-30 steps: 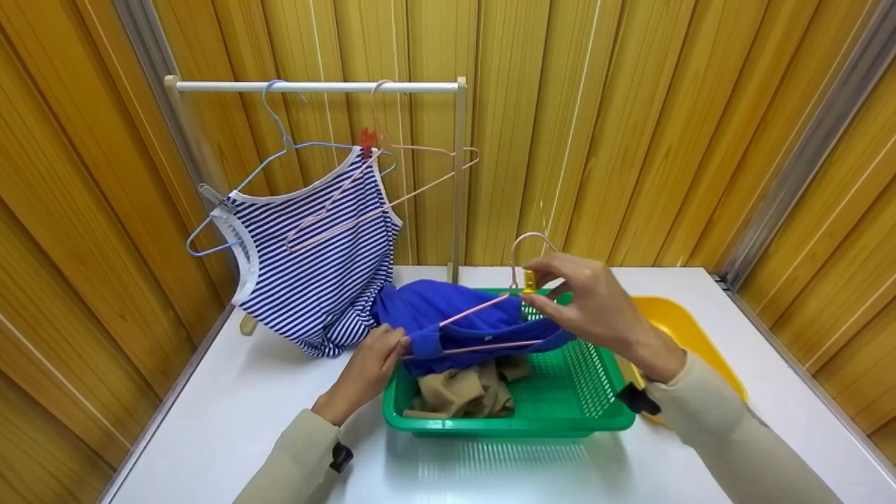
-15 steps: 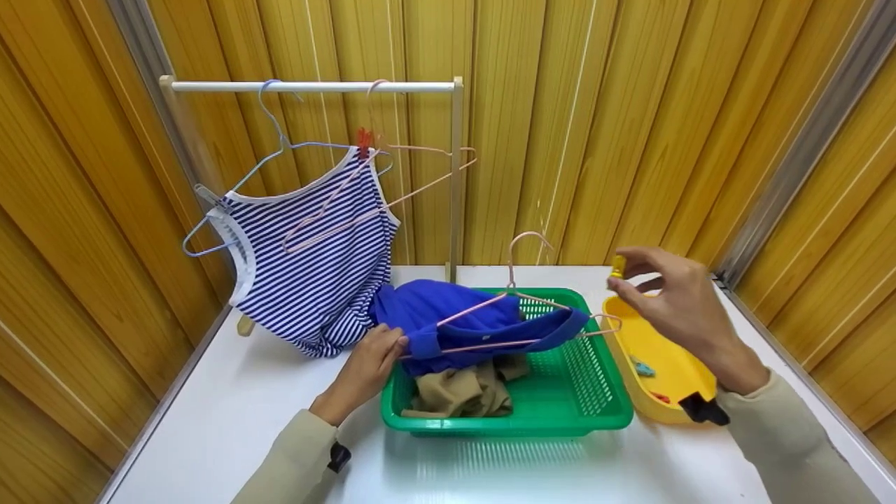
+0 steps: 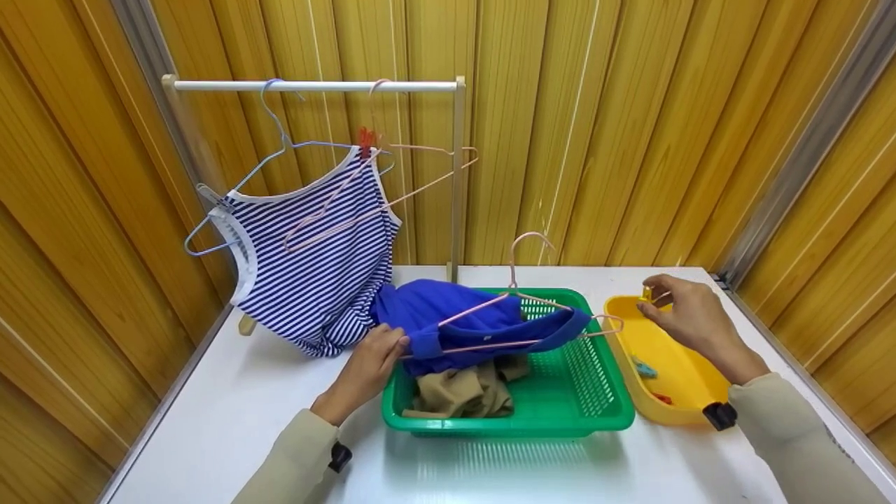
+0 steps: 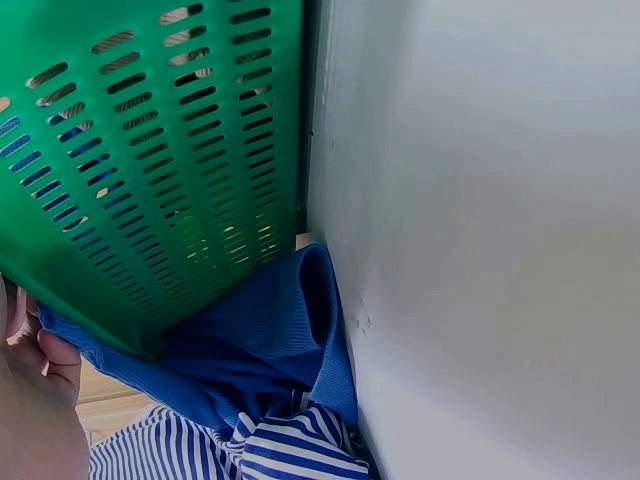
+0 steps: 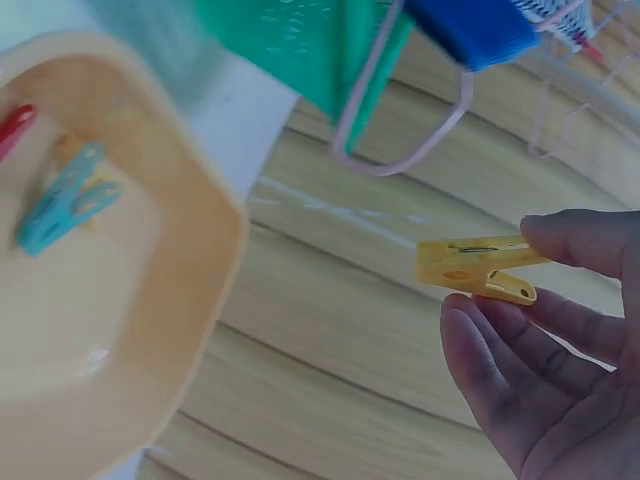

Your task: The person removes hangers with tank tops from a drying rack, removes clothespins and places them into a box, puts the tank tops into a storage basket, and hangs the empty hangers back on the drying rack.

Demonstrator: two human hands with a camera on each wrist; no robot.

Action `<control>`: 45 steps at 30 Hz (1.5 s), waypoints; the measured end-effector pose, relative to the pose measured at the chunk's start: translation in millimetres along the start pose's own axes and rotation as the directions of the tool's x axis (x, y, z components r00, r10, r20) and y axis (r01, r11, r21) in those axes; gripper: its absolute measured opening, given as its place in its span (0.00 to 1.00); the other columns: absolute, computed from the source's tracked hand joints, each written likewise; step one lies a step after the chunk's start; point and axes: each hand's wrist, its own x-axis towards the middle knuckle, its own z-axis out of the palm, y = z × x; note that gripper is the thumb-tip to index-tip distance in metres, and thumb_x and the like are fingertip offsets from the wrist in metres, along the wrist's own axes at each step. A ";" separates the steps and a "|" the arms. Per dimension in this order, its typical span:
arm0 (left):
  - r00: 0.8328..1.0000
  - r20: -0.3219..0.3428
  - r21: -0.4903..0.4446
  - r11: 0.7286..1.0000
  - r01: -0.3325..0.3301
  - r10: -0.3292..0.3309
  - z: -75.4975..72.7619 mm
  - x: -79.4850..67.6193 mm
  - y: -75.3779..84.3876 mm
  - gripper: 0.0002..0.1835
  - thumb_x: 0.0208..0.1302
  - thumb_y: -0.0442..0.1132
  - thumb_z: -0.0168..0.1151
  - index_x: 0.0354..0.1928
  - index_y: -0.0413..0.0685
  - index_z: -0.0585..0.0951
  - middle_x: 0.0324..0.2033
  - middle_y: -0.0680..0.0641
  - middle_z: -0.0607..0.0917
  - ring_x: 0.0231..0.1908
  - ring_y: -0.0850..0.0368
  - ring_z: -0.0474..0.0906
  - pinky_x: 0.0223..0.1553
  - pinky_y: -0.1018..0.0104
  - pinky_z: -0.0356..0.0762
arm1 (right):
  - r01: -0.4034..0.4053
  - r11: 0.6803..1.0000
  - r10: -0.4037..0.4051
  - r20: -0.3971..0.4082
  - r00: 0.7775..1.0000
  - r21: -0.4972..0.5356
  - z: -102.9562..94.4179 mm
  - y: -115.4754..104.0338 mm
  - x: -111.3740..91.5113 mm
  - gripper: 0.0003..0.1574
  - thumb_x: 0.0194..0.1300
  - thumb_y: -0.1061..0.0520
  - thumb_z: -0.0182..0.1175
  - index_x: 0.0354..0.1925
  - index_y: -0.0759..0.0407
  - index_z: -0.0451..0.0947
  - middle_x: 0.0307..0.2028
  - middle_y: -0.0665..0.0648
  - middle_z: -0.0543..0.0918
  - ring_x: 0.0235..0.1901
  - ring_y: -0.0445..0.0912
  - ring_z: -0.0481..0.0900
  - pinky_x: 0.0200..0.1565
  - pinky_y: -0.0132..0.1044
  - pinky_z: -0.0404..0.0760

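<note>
Two hands are occupied: the right hand (image 3: pixel 689 315) has its fingertips together on the handle end of a yellow clothespin (image 5: pixel 450 260), raised apart from the tray and seen over its far edge, while the left hand (image 3: pixel 371 360) pinches one shoulder of the blue shirt (image 3: pixel 448 301) at the basket's left edge. The clothespin should be light, stiff and springy, best squeezed at the handle tips. The shirt looks soft and limp, likely to slide on the smooth wire, so shoulder and pink hanger (image 3: pixel 476 309) are best gripped as one. It drapes across the far left corner of the green basket (image 3: pixel 560 423), above a tan cloth (image 3: pixel 462 392). Beyond, the yellow tray (image 3: pixel 679 364) sits by the right edge of the table (image 3: pixel 210 420); a rack (image 3: pixel 322 86) with a striped top (image 3: pixel 315 245) stands toward its far left corner.
</note>
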 end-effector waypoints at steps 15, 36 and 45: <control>1.000 0.007 0.001 1.000 -0.006 0.006 1.6 -1.0 -1.7 0.14 0.77 0.40 0.48 0.27 0.52 0.68 0.24 0.59 0.64 0.29 0.64 0.62 0.32 0.72 0.62 | -0.136 0.984 0.165 0.294 0.941 -0.116 24.9 44.1 -4.2 0.30 0.64 0.50 0.64 0.55 0.71 0.74 0.44 0.71 0.82 0.36 0.55 0.81 0.41 0.51 0.84; 1.000 0.000 0.012 1.000 -0.021 0.021 1.1 0.8 -1.3 0.14 0.76 0.40 0.49 0.27 0.52 0.68 0.24 0.59 0.64 0.29 0.64 0.62 0.33 0.72 0.62 | -0.170 0.972 0.223 0.420 0.880 -0.160 26.2 64.2 -16.2 0.34 0.61 0.49 0.67 0.56 0.72 0.73 0.43 0.70 0.81 0.34 0.51 0.79 0.42 0.52 0.83; 0.999 -0.009 0.012 0.999 -0.045 0.045 1.6 0.5 -2.0 0.14 0.75 0.37 0.50 0.27 0.51 0.68 0.23 0.57 0.64 0.28 0.64 0.62 0.32 0.72 0.61 | -0.059 0.991 0.090 0.266 0.960 -0.121 12.3 18.5 -8.2 0.27 0.65 0.50 0.63 0.55 0.67 0.77 0.45 0.68 0.83 0.41 0.57 0.81 0.45 0.56 0.82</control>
